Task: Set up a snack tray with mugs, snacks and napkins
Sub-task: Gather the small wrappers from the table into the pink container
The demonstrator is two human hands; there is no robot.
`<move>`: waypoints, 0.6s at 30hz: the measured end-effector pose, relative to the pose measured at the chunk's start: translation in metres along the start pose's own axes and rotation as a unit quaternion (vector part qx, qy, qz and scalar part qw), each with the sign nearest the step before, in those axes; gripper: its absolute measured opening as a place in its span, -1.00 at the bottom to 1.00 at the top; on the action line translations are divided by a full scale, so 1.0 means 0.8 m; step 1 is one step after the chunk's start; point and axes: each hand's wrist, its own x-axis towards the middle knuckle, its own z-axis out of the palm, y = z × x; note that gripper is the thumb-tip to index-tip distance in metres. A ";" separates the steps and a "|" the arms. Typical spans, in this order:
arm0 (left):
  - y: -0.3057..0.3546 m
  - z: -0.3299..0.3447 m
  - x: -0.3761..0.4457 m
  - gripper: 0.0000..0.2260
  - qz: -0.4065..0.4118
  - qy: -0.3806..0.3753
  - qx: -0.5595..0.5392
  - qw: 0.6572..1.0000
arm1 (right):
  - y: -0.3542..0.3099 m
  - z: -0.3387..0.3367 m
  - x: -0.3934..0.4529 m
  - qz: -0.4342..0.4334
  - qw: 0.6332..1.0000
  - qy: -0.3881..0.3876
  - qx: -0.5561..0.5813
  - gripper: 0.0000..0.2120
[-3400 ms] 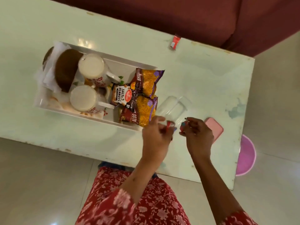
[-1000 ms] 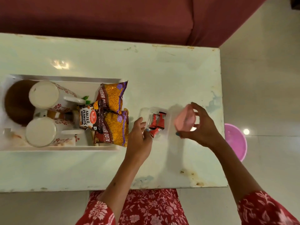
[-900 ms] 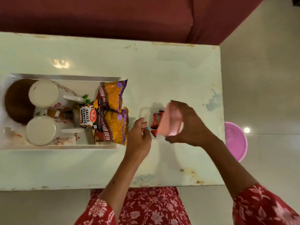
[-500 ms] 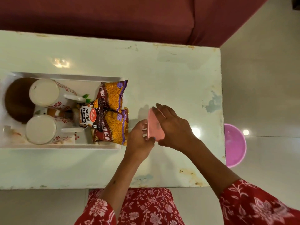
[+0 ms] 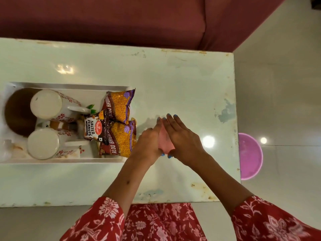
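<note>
Both hands, left hand and right hand, press flat-fingered on the pink lid, just right of the tray, left hand nearer it.

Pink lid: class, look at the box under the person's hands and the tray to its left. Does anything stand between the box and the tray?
On the table, nothing visible does. Both hands, left and right, press on the pink lid just right of the tray. The tray's near end, though, is filled by two bhujia packets.
</note>
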 end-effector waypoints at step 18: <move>0.012 0.003 -0.011 -0.12 -0.017 0.016 -0.028 0.999 | 0.009 0.017 -0.008 0.041 0.976 0.031 0.210 0.11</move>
